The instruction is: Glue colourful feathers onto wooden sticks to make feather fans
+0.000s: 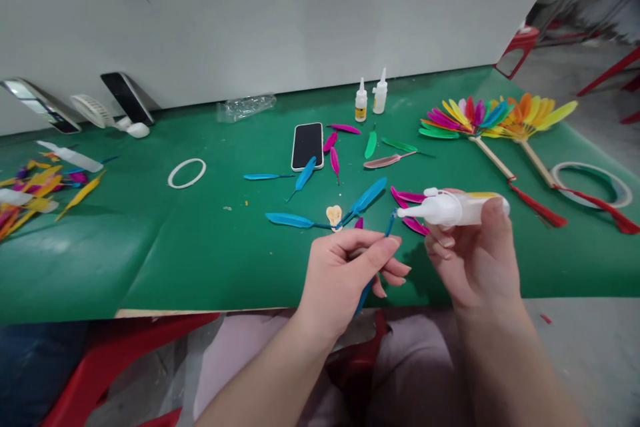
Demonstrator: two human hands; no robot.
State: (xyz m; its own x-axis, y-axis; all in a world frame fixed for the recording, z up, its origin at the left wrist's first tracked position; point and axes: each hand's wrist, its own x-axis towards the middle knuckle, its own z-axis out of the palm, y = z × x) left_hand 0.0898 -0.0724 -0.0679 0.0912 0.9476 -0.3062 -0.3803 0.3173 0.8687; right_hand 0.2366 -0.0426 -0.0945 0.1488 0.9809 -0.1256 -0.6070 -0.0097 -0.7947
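Between the thumb and fingers of my left hand [350,273] is a blue feather [365,295], its quill end pointing up and its vane hanging below the palm. My right hand [475,260] is closed around a white glue bottle [457,208] tipped on its side. The bottle's nozzle meets, or nearly meets, the quill end. Just beyond my left hand lies a small cream-coloured piece [334,216] with two blue feathers [369,199] spread out from it. Magenta feathers [407,197] lie partly hidden behind the bottle.
Loose feathers surround a phone [308,145] on the green table. Two glue bottles [361,103] stand near the wall. Two feather fans [493,157] with red tassels and a tape roll [620,197] lie right. Left are a white ring [187,173], a small fan [95,111] and a feather pile [45,187].
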